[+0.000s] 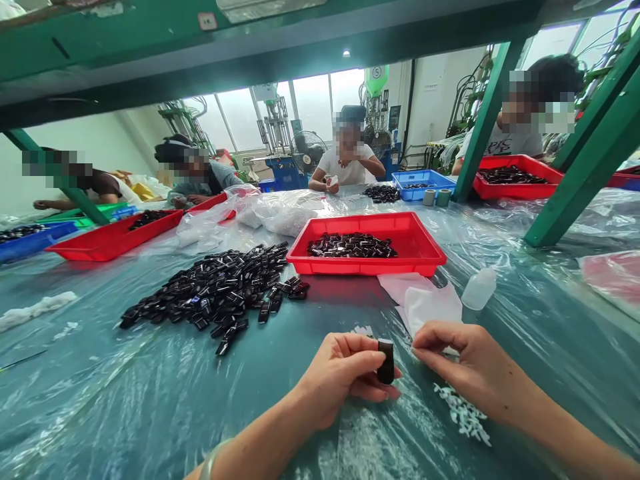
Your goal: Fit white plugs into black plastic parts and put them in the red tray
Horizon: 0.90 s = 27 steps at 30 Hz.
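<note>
My left hand (337, 373) grips a small, glossy black rectangular plastic piece (385, 365) between thumb and fingers, holding it upright. To its right, my right hand (470, 367) is closed in a pinch, its thumb and forefinger tips together. Whatever may be between those tips is too small to make out. Small white scraps (465, 415) lie on the table beneath the right hand. Just beyond that hand are folded white cloths or papers (431, 308). A big heap of similar black pieces (215, 287) spreads to the left of my hands.
A red tray (367, 268) holding more black pieces stands ahead. Right of the cloths leans a translucent bottle (479, 289). Plastic film covers the table (150, 400). Green posts (575, 180) rise at the right. Several people sit across the table near other trays.
</note>
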### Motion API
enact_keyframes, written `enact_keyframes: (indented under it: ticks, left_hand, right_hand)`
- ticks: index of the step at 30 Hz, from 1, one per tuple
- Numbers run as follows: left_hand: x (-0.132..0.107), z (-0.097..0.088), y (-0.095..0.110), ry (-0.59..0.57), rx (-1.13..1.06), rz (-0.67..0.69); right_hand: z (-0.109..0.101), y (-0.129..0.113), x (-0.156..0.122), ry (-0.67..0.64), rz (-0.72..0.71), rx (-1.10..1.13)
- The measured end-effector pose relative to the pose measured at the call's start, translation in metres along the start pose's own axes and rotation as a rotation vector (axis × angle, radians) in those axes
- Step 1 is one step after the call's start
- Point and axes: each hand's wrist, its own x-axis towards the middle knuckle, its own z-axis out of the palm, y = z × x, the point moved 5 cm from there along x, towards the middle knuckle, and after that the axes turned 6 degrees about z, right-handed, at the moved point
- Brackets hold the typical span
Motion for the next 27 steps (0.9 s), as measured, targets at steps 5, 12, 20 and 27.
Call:
enact_keyframes:
  ticks: [5, 12, 20, 27]
  left_hand:
    - [-0.003, 0.009, -0.007, -0.068, 0.05, -0.044]
    - [-0.004, 0.013, -0.01, -0.117, 0.076, -0.07]
    - [-0.004, 0.014, -0.009, -0.106, 0.09, -0.06]
    - [-0.004, 0.014, -0.008, -0.073, 0.062, -0.035]
  right_hand:
    - [0.005, -0.001, -0.002, 0.009, 0.038, 0.375]
    - [0.01, -0.006, -0.002, -0.057, 0.026, 0.49]
    - [0.012, -0.007, -0.004, -0.026, 0.007, 0.439]
    - [0.013, -0.005, -0.004, -0.043, -0.024, 0.454]
